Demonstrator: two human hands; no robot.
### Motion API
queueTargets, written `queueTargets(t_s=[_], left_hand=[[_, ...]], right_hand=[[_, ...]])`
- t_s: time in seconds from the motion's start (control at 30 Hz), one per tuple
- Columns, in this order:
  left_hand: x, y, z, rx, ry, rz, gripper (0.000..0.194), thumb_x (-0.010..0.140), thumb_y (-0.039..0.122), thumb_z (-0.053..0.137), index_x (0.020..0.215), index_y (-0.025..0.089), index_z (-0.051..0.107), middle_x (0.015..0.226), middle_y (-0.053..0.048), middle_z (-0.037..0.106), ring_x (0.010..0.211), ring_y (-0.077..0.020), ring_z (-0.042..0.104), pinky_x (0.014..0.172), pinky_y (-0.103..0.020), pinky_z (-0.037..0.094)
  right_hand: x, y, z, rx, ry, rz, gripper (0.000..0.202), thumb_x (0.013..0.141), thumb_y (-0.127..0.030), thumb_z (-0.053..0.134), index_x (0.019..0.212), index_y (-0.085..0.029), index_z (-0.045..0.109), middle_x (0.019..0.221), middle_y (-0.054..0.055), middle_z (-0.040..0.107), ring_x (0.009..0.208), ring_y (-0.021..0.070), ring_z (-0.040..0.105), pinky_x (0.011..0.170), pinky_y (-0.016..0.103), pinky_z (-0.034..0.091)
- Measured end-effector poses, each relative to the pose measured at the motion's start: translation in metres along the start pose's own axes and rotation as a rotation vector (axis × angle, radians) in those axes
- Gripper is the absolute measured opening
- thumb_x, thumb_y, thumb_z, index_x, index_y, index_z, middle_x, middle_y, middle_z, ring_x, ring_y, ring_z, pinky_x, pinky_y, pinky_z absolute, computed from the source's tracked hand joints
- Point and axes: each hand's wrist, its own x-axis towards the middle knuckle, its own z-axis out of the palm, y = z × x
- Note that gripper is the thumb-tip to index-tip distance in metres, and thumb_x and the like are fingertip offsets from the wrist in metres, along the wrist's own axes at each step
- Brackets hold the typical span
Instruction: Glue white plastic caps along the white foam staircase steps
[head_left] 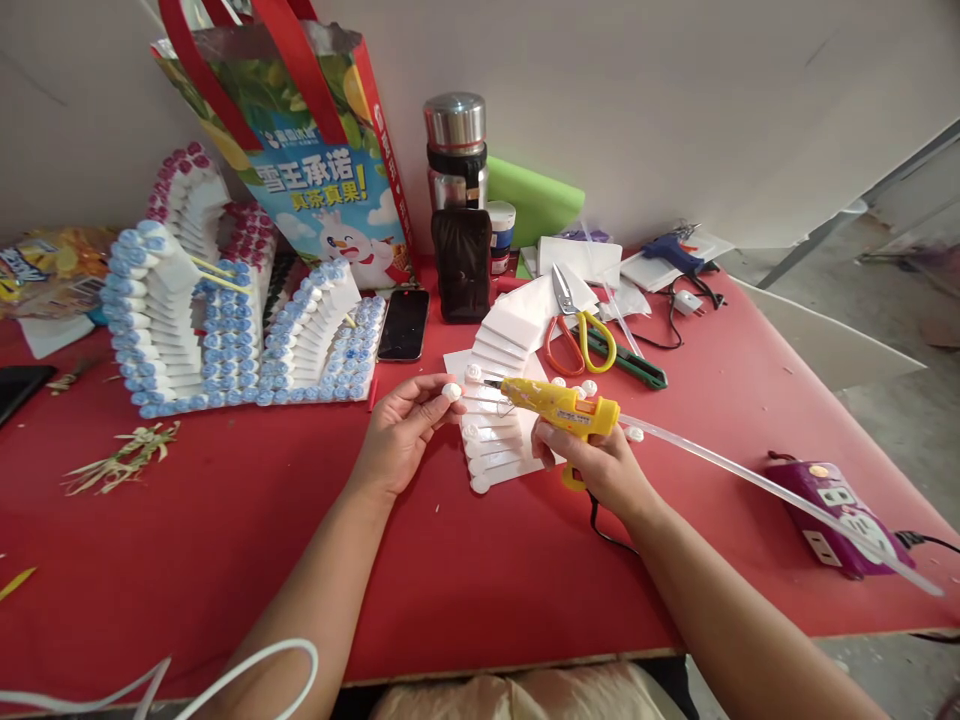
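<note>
My left grip (401,430) is pinching a rosette (451,392) by the white fan (499,350), right grip (604,468) wrapped round the glue gun (551,400), looks like a few edge rosettes (471,432) are on, loose ones (589,387) still left.

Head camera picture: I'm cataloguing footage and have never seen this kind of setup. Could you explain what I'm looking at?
There is no machine here, just one person's two bare hands. The single picture comes from a camera worn on that person's head, looking forward and down. The left hand pinches a small white round piece. The right hand grips a yellow glue gun, its nozzle pointing toward the left hand and a clear glue stick sticking out behind. A fan of white strips lies on the red table. Beyond it are scissors and a green cutter; blue-and-white pieces stand to the left.
</note>
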Motion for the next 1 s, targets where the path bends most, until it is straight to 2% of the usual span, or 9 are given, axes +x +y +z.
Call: queueTargets(t_s=[0.27, 0.33, 0.47, 0.57, 0.63, 0.8, 1.0], left_hand=[[-0.001, -0.002, 0.001, 0.03, -0.029, -0.016, 0.027, 0.077, 0.028, 0.083, 0.103, 0.019, 0.078, 0.091, -0.005, 0.076, 0.079, -0.0138, 0.071, 0.078, -0.026, 0.058], [-0.001, -0.002, 0.0, 0.038, -0.029, -0.016, 0.028, 0.078, 0.028, 0.083, 0.104, 0.019, 0.078, 0.09, -0.005, 0.076, 0.08, -0.0141, 0.071, 0.078, -0.026, 0.058], [0.001, -0.003, -0.002, 0.042, 0.013, -0.001, 0.029, 0.075, 0.026, 0.084, 0.103, 0.019, 0.078, 0.102, -0.008, 0.077, 0.087, -0.0164, 0.071, 0.079, -0.027, 0.058], [0.003, -0.004, -0.003, 0.031, 0.015, -0.001, 0.029, 0.075, 0.024, 0.084, 0.103, 0.02, 0.078, 0.099, -0.007, 0.077, 0.081, -0.0134, 0.07, 0.078, -0.025, 0.058], [0.005, -0.004, -0.004, 0.035, 0.014, 0.001, 0.028, 0.076, 0.023, 0.083, 0.103, 0.021, 0.078, 0.097, -0.005, 0.077, 0.079, -0.0122, 0.069, 0.078, -0.024, 0.058], [0.007, -0.006, -0.006, 0.066, 0.03, 0.018, 0.026, 0.078, 0.026, 0.083, 0.103, 0.022, 0.078, 0.1, -0.006, 0.076, 0.092, -0.0164, 0.07, 0.078, -0.024, 0.058], [0.007, -0.006, -0.007, 0.044, 0.005, -0.015, 0.028, 0.077, 0.023, 0.083, 0.105, 0.021, 0.078, 0.108, -0.006, 0.076, 0.094, -0.0156, 0.07, 0.081, -0.023, 0.058]], right_hand=[[-0.004, 0.006, 0.009, -0.02, -0.047, -0.05, 0.029, 0.091, -0.046, 0.063, 0.078, -0.02, 0.063, 0.071, 0.003, 0.057, 0.062, 0.0154, 0.05, 0.054, 0.03, 0.042], [-0.007, 0.007, 0.013, -0.063, -0.039, -0.129, 0.024, 0.091, -0.042, 0.062, 0.082, -0.02, 0.062, 0.074, 0.003, 0.058, 0.064, 0.0159, 0.052, 0.058, 0.031, 0.044], [-0.012, 0.005, 0.022, -0.284, -0.057, -0.399, 0.015, 0.09, -0.032, 0.06, 0.08, -0.023, 0.053, 0.075, 0.001, 0.054, 0.065, 0.0159, 0.051, 0.062, 0.032, 0.042], [-0.012, 0.004, 0.026, -0.362, -0.097, -0.478, 0.016, 0.088, -0.031, 0.058, 0.078, -0.023, 0.048, 0.072, 0.0, 0.053, 0.062, 0.0149, 0.049, 0.061, 0.031, 0.04], [-0.011, 0.004, 0.026, -0.346, -0.102, -0.464, 0.015, 0.088, -0.03, 0.058, 0.078, -0.023, 0.049, 0.073, 0.0, 0.053, 0.062, 0.0138, 0.05, 0.061, 0.029, 0.04], [-0.01, 0.003, 0.02, -0.285, -0.07, -0.348, 0.02, 0.089, -0.032, 0.061, 0.077, -0.021, 0.049, 0.074, -0.001, 0.055, 0.063, 0.012, 0.052, 0.059, 0.026, 0.039], [-0.009, 0.003, 0.019, -0.321, -0.075, -0.312, 0.023, 0.089, -0.035, 0.062, 0.076, -0.021, 0.048, 0.072, -0.001, 0.054, 0.062, 0.0123, 0.05, 0.058, 0.027, 0.039]])
